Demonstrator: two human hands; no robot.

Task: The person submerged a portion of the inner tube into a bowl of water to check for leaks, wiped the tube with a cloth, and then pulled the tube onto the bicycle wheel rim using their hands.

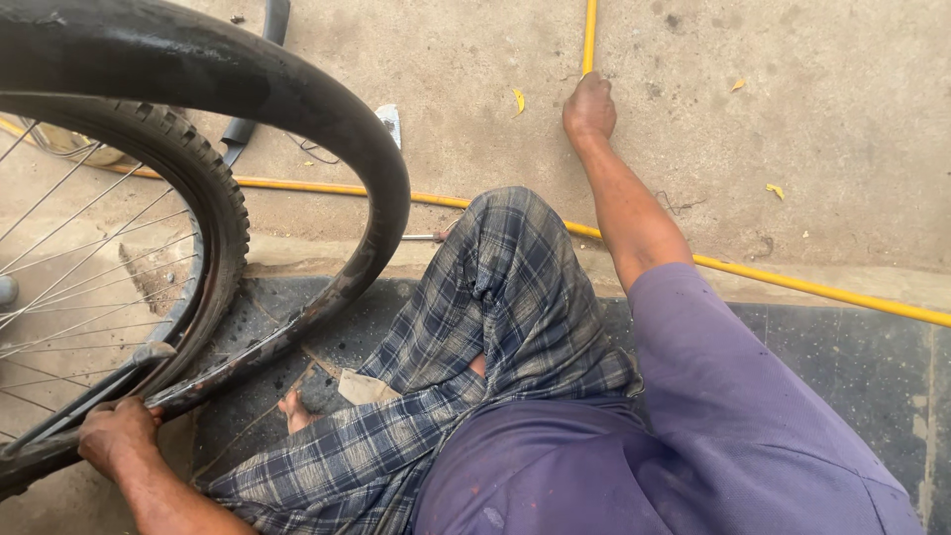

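My left hand (117, 436) at the lower left grips the rim edge of a bicycle wheel (193, 183) with a black knobbly tyre and thin spokes. A black inner tube or loose tyre (327, 109) arcs over the wheel toward my knee. My right hand (588, 107) reaches far forward onto the concrete floor and closes on a thin yellow hose (589, 35) that runs up out of view. I sit with a checked cloth (495, 297) over my bent knee and wear a purple shirt.
The yellow hose (812, 285) also crosses the floor from left to right along a dark stone step (842, 357). A black tube piece (267, 30) and a small white object (389, 119) lie on the concrete. Yellow leaves are scattered about.
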